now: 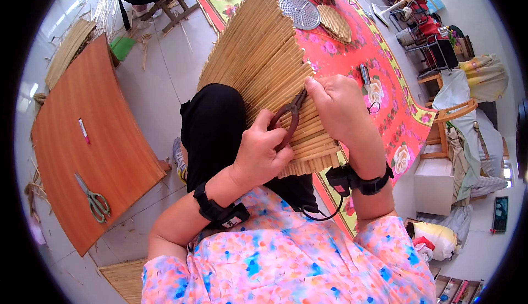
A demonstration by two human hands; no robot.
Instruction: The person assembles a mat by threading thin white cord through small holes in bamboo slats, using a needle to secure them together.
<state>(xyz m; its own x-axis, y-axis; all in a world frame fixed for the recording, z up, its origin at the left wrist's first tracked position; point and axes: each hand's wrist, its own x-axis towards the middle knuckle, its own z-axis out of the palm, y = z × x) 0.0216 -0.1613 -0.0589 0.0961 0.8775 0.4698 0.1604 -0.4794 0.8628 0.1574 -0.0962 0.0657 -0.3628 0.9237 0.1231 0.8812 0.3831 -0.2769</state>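
My two hands are working close together on a big fan-shaped stick mat (258, 40), which is lying over my lap and leaning by my knee. My left hand (259, 147) is curling its fingers round the handles of one pair of brown cutters (295, 122). My right hand (338, 100) is closing up, pinching the mat's edge right by the tips.

On my left, one brown wooden bench (104, 139) is standing on the pale tile floor (165, 76). It is holding two things: one marker (84, 131) and one pair of scissors (99, 206) with green handles. Past it, one green scrap (122, 47) is lying near loose straws (104, 1).

On my right, one red flowery cloth (385, 133) is spreading out. It is carrying one round silver plate (300, 12) full of holes, and one small straw piece (336, 23) is sitting just beside that. Further off, one wooden chair (462, 110) is standing near one white box (433, 186). I am wearing two black wrist bands (377, 183), one on each arm.
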